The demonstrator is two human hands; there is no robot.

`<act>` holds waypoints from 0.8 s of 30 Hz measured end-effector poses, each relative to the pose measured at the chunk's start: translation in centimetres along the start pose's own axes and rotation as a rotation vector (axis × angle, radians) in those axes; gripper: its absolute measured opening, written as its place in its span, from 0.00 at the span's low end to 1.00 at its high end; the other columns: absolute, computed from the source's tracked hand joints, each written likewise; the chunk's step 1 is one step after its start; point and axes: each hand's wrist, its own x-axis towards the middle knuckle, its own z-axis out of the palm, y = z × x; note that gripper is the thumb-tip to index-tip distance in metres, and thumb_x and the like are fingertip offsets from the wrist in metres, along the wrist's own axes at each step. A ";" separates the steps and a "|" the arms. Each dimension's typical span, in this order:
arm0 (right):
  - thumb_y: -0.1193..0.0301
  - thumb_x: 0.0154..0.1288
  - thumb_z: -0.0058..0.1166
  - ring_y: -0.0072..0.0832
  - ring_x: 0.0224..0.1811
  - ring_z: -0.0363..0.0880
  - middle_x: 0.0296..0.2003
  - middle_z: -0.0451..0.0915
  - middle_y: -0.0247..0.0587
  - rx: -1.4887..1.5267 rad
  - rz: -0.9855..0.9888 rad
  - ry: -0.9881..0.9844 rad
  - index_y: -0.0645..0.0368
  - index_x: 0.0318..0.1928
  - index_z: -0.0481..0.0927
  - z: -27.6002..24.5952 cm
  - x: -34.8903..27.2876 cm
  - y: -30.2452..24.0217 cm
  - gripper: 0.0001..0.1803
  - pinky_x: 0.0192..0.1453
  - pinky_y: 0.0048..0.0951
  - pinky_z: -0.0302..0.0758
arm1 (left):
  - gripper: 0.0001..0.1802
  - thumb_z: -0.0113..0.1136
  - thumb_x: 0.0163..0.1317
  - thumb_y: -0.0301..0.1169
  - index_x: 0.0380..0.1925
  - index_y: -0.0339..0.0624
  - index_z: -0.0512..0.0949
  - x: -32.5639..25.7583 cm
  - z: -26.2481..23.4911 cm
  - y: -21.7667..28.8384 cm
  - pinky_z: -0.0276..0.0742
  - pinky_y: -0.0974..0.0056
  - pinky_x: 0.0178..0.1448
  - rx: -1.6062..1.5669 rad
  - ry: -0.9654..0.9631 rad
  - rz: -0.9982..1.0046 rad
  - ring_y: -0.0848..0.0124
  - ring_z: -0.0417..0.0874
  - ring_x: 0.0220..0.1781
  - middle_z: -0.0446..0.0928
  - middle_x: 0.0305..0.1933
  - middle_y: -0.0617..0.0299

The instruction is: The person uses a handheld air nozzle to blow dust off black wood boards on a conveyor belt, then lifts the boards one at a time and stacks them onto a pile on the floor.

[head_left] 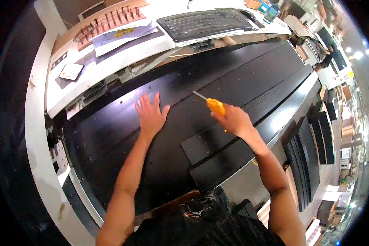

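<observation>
A black panel (184,102) is pressed flat by the left hand (151,115), fingers spread wide; at 3 o'clock, an orange screwdriver (214,105) is gripped by the right hand (233,119).

Both forearms enter from lower edge, bare, extended fwd. Left hand (151,115): palm down, pressed flat, fingers spread and pointing away from body, thumb out to the right. Wrist straight, elbow slightly bent. Right hand (233,120): closed in a fist grip, knuckles up, thumb side toward the left hand. Right wrist slightly cocked, forearm angled in from lower right. Hands near each other, not touching.
</observation>
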 end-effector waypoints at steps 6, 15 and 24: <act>0.38 0.74 0.58 0.45 0.38 0.93 0.34 0.91 0.52 -0.117 0.060 0.111 0.63 0.48 0.87 1.2 2.8 8.4 0.35 0.48 0.49 0.87 | 0.39 0.60 0.74 0.57 0.76 0.47 0.70 -8.4 -5.5 1.2 0.52 0.29 0.83 0.088 -0.133 -0.101 0.38 0.61 0.81 0.62 0.78 0.33; 0.42 0.75 0.58 0.53 0.44 0.92 0.42 0.91 0.58 0.079 0.400 0.301 0.66 0.50 0.86 0.3 8.9 23.9 0.33 0.51 0.51 0.87 | 0.25 0.58 0.76 0.47 0.65 0.45 0.82 -13.3 -7.6 -2.3 0.54 0.36 0.83 -0.064 -0.037 -0.181 0.46 0.68 0.79 0.71 0.75 0.45; 0.42 0.75 0.57 0.50 0.48 0.92 0.48 0.91 0.54 0.166 0.698 0.639 0.62 0.54 0.87 -15.0 8.2 42.0 0.32 0.55 0.50 0.85 | 0.22 0.45 0.84 0.41 0.60 0.43 0.85 -13.6 -7.1 -1.7 0.56 0.42 0.83 -0.081 0.014 -0.180 0.49 0.71 0.76 0.75 0.73 0.48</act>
